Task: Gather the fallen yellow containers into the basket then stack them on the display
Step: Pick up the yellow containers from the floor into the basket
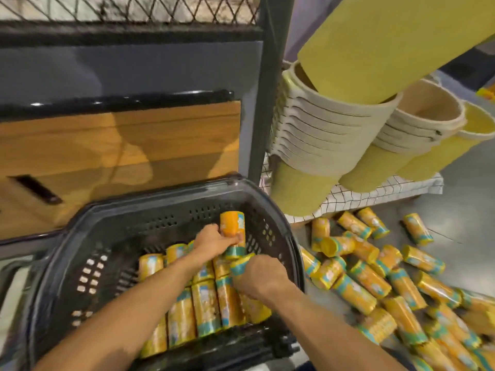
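**Both hands in the basket, a canister in each**

My left hand (217, 240) has fingers curled round the lower half of a yellow canister (232, 226), held upright above the load; my right hand (257, 277) is closed over the teal-banded end of a second canister (240, 264), just below and beside the first; motion blur hides the exact finger placement there. Both hands are inside the dark plastic basket (128, 228); under them lie the packed canisters (206, 307), side by side in rows on the basket floor. To the right, outside the basket wall, the fallen canisters (375, 279) lie in a loose heap on the grey floor (455, 188), pointing every way. Beyond the heap, nested beige tubs (321, 129) sit over tall yellow-green cylinders on a checked cloth (348, 199). Behind the basket is a wooden panel (107, 145) and a dark frame with wire mesh (134, 9) on top.
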`<state>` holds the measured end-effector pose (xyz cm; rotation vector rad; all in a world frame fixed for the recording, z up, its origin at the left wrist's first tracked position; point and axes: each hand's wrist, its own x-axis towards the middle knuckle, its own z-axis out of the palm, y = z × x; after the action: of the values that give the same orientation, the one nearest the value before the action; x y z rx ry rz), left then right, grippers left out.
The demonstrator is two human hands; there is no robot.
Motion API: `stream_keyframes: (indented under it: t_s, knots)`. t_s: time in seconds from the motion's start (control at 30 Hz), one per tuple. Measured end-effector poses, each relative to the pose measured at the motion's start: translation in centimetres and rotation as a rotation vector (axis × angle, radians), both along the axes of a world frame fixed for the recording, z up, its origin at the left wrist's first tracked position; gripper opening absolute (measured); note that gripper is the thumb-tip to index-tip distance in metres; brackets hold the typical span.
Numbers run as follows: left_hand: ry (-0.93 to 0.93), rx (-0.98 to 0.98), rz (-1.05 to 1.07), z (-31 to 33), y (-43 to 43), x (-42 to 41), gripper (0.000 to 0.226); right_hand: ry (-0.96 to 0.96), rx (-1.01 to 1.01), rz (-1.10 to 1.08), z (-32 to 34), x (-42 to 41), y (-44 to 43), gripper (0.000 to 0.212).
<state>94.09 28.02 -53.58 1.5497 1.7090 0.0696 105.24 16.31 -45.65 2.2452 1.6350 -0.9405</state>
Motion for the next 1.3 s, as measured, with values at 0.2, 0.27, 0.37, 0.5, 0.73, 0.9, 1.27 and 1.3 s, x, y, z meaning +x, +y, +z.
stream_keyframes:
  t_s: [0.2,0.27,0.37,0.5,0.73,0.9,1.27,1.3]
  knots:
    - [-0.013,-0.101,0.052,-3.7,-0.4,1.4,0.072,0.017,-0.167,0.029,-4.3,0.6,0.7,0.051]
    - [0.002,-0.103,0.043,-4.8,-0.2,1.8,0.093,0.0,-0.206,0.003,-6.0,0.5,0.9,0.045]
    - [0.024,-0.092,0.08,-6.2,0.2,2.1,0.11,0.085,-0.231,-0.119,-7.9,0.4,1.5,0.037]
    - [0.095,-0.056,0.049,-5.3,-0.3,3.4,0.109,0.036,-0.3,-0.301,-9.8,0.4,2.5,0.074]
    - [0.18,-0.028,-0.041,-6.3,-0.6,4.0,0.083,0.045,-0.358,-0.406,-11.5,0.4,3.0,0.09]
    - [0.199,-0.062,-0.072,-6.0,-0.9,4.3,0.086,0.083,-0.341,-0.407,-11.3,0.4,2.8,0.086]
    - [-0.22,0.136,-0.001,5.7,0.1,2.1,0.016,0.263,0.089,-0.091,2.0,4.9,3.3,0.031]
    - [-0.284,0.163,-0.008,7.3,-0.3,2.5,0.016,0.319,0.194,-0.134,3.2,5.8,2.9,0.032]
